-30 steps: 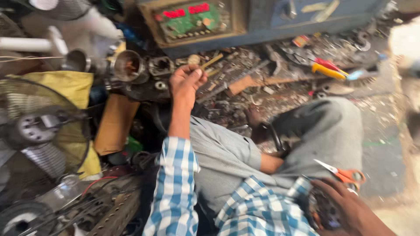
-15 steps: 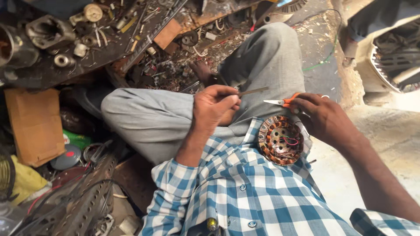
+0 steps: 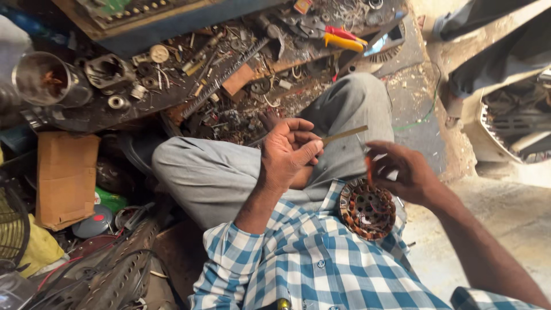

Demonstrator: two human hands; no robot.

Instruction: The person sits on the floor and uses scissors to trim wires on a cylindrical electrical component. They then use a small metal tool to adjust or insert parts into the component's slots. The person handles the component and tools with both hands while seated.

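Note:
My left hand (image 3: pixel 290 152) pinches a thin flat wooden strip (image 3: pixel 346 134) that points to the right over my grey trouser leg (image 3: pixel 224 172). My right hand (image 3: pixel 402 172) grips small orange-handled scissors (image 3: pixel 368 166), their blades close to the strip's far end. A round motor stator with copper windings (image 3: pixel 367 208) rests on my lap against the blue checked shirt (image 3: pixel 321 258), just under the right hand.
A cluttered floor of tools lies beyond my knees: yellow and red pliers (image 3: pixel 341 37), a long file (image 3: pixel 224 77), a metal cup (image 3: pixel 46 77), bearings and scrap. A cardboard box (image 3: pixel 66 178) stands at left, fan grilles (image 3: pixel 115 275) at lower left, a fan housing (image 3: pixel 511 123) at right.
My left hand came back from the tool pile with the strip. Both hands have risen off the stator, and the strip now points clearly towards the scissors.

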